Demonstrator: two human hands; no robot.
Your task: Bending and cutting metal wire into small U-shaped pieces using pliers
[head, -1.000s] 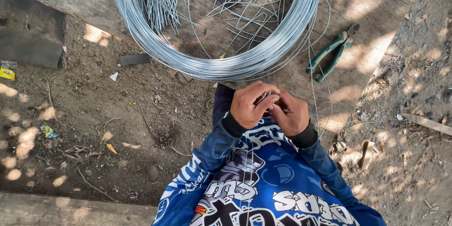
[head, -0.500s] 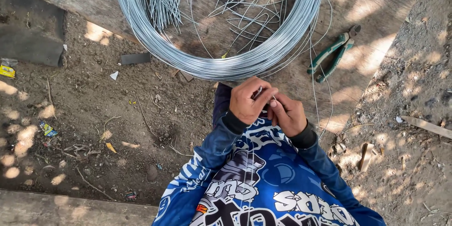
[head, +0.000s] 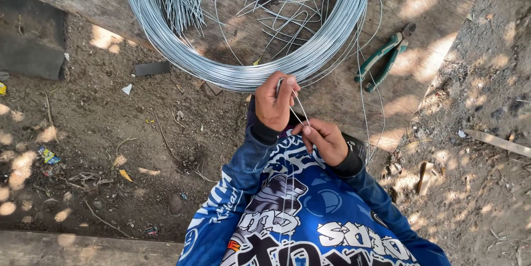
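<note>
Head view: my left hand and right hand pinch a thin wire, running diagonally between them.

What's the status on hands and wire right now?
Left hand and right hand both pinching thin wire. Wire coil just ahead. Pliers lying aside, nothing blocking.
</note>
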